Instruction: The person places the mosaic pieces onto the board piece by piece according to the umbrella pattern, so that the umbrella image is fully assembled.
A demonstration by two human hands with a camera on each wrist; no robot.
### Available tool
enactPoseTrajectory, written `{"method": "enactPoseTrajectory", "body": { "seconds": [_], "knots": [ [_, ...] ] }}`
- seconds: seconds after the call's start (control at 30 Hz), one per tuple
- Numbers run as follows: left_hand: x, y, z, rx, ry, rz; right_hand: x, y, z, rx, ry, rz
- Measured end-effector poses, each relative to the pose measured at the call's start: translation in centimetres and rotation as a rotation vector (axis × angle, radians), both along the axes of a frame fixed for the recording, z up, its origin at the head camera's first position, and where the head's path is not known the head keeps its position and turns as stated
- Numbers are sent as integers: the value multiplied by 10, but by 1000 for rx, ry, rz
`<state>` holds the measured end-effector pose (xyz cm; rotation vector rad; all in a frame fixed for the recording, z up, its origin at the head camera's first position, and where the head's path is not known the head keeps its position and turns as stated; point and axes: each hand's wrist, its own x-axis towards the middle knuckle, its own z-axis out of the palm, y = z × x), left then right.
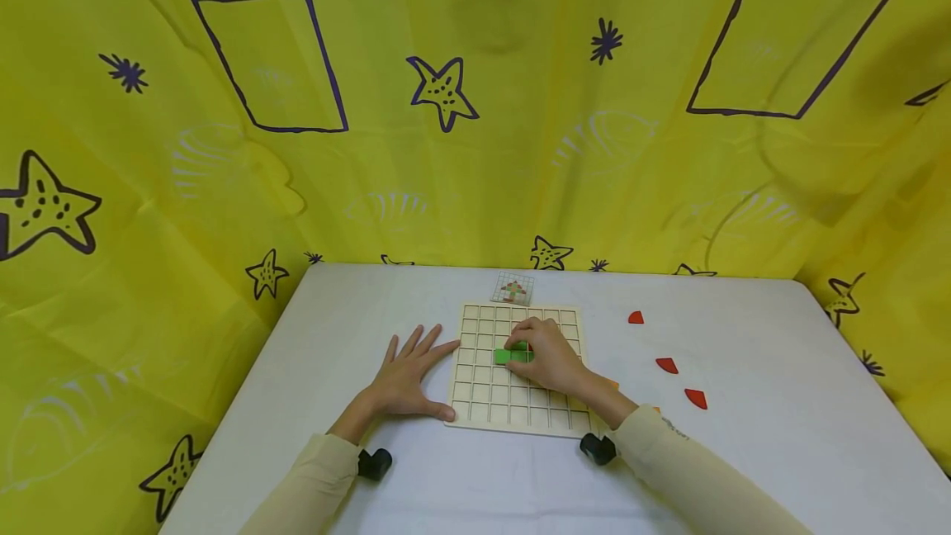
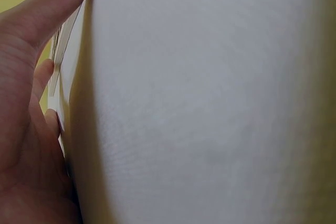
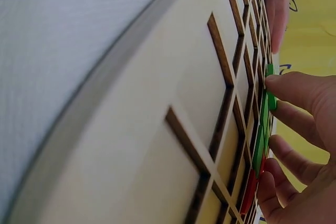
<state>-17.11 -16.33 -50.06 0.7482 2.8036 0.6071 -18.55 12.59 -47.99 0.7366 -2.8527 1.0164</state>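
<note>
A pale wooden grid board lies on the white table. Over its middle, my right hand pinches a green square tile between thumb and forefinger. More green tiles sit in the grid under that hand, beside a red piece, all partly hidden by the fingers in the head view. My left hand lies with fingers spread at the board's left side, its thumb at the near left corner and its forefinger at the edge.
Behind the board lies a small pattern card. Three red quarter-round pieces, the middle one among them, are spread on the table at right. Orange pieces peek out around my right forearm. A yellow curtain surrounds the table.
</note>
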Motion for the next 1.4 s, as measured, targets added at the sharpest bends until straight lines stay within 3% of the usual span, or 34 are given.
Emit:
{"method": "enactPoseTrajectory", "body": {
  "seconds": [0.67, 1.4],
  "knots": [
    [0, 0, 2, 12, -4, -3, 1, -3, -3, 37, 48, -6],
    [0, 1, 1, -2, 3, -6, 1, -1, -5, 31, 37, -15]
  ]
}}
